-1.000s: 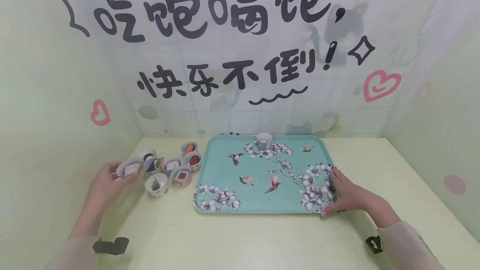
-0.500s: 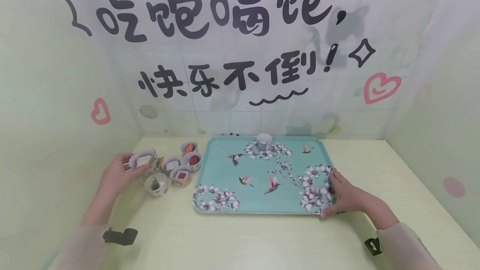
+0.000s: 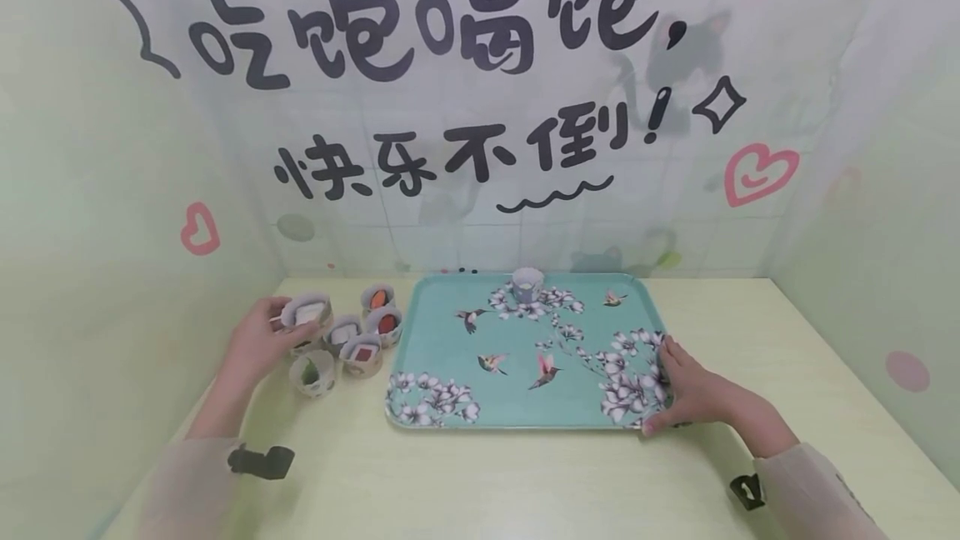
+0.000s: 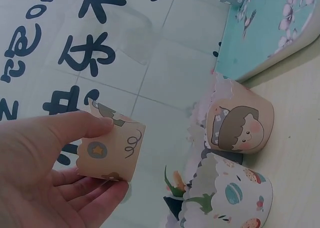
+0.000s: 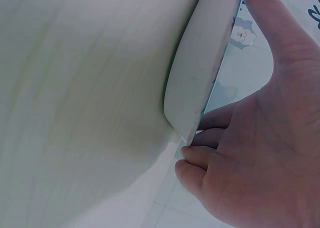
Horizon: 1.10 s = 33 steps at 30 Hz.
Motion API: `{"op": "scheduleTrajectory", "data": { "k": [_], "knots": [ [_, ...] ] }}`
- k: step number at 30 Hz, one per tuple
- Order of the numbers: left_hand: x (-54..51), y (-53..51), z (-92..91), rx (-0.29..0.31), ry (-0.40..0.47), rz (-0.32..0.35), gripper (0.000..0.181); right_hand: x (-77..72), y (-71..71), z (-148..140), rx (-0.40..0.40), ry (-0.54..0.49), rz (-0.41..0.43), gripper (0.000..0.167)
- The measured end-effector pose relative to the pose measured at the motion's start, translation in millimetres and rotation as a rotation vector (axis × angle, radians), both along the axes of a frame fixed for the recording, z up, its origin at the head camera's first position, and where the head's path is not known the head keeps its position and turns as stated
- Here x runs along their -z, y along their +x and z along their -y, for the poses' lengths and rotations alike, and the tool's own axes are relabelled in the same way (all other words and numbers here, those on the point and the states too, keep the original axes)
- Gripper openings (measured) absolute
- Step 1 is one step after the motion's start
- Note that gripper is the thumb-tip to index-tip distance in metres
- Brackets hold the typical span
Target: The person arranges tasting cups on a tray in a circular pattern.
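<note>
Pinched between the thumb and fingers of the left hand (image 3: 255,344) is a small paper cup (image 3: 307,312) with something white inside, raised over the cups at the left. The left wrist view shows this held cup (image 4: 111,150) tilted, beside the other cups. The right hand (image 3: 701,390) grips the right edge of a teal tray (image 3: 465,357) printed with flowers and birds, its thumb at the near corner. In the right wrist view, the fingers of this hand (image 5: 265,133) bend around the rim of the tray (image 5: 197,63). One cup (image 3: 528,285) stands on the tray at the back.
Left of the tray, several paper cups stand close together: one with an orange piece (image 3: 378,298), one with a red square (image 3: 363,355), one with something green (image 3: 312,373). A printed curtain (image 3: 480,232) rises behind the pale table (image 3: 480,482).
The left hand has moved right and slightly away from the body with its cup, which now hangs over the rear left cups. The right hand and the tray have not visibly moved.
</note>
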State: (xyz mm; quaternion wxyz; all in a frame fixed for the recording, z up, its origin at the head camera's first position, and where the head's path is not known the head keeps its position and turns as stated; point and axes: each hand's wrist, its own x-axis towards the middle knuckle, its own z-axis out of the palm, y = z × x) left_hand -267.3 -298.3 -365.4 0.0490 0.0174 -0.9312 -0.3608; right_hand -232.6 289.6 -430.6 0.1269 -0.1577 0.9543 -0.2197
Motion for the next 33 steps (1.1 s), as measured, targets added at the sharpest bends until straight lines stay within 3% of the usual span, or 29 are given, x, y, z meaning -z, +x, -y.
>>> {"op": "scheduleTrajectory", "data": {
  "k": [12,19,33],
  "knots": [
    [-5.4,-14.6,-29.3,0.029,0.051,0.021,0.074,2.1,-0.3,0,0.005,-0.010,0.004,0.135],
    [3.9,-22.6,-44.6,0.039,0.068,0.067,0.075,1.6,-1.3,-2,-0.004,0.000,0.010,0.135],
    [13.4,-31.7,-79.7,0.080,0.092,0.047,0.068,6.3,-2.5,-4,-0.011,-0.009,-0.013,0.134]
  ]
}}
